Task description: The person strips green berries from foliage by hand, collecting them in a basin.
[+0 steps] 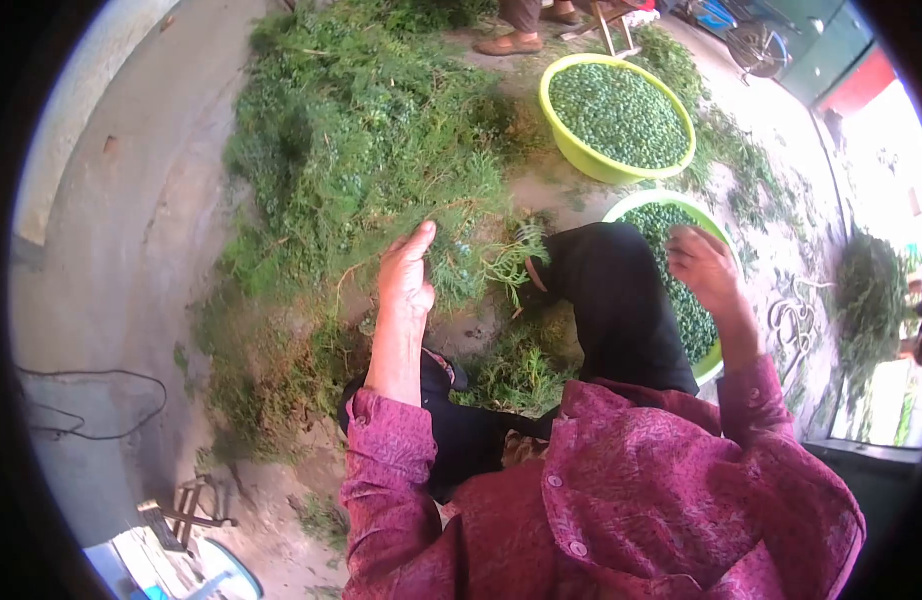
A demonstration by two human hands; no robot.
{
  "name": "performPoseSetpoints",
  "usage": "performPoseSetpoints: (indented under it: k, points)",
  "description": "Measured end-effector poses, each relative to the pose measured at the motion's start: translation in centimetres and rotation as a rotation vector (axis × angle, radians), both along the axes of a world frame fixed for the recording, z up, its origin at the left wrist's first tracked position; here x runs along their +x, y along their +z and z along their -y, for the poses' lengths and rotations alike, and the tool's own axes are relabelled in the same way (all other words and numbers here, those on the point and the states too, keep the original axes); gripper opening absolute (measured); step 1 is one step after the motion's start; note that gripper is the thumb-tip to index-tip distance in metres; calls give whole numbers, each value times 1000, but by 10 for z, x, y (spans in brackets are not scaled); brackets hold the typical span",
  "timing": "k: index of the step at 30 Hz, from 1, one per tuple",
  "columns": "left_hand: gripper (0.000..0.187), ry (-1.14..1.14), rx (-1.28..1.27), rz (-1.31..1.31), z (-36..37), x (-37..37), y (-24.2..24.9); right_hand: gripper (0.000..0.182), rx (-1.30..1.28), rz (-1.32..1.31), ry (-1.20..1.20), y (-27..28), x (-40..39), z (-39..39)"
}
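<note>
My left hand (408,270) is closed, thumb up, around a leafy evergreen branch (496,262) with feathery green foliage. The branch spreads in front of a large heap of similar cut branches (361,130), so its outline partly blends in. Over the near yellow-green basin (729,238), beside my raised knee, hovers my right hand (703,265) with its fingers curled together. Whatever may be inside those fingers is hidden. Small round green cones or berries (691,318) fill this basin, which my knee partly covers.
A second yellow-green basin (591,165), heaped with the same green pieces, stands farther off. Past it are another person's shoe (509,44) and a stool (616,35). A rope (793,325) lies at the right, a small wooden stool (191,515) at lower left, a cable (131,375) above it.
</note>
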State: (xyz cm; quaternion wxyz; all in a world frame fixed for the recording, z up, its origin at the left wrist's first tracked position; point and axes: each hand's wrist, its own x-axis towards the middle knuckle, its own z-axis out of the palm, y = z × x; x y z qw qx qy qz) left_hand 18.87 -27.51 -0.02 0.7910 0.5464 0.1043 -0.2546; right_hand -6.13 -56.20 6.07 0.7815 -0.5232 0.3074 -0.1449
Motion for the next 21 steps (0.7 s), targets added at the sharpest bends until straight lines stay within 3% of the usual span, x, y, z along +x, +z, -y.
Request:
performPoseSetpoints:
  k: [4, 6, 9, 15, 21]
  points:
    - [28, 23, -43, -77, 4, -1, 12, 26, -191, 76, 352, 21, 85, -85]
    - [26, -1, -58, 10, 1, 0, 15, 20, -356, 86, 520, 24, 117, -118]
    - [24, 15, -114, 23, -5, 0, 19, 15, -313, 96, 543, 17, 150, -148]
    - [24, 73, -142, 22, -12, -2, 26, 22, -965, -141, 488, 8, 168, -170]
    - [27, 36, -233, -35, -15, -3, 30, 29, -1344, -46, 346, 4, 172, -180]
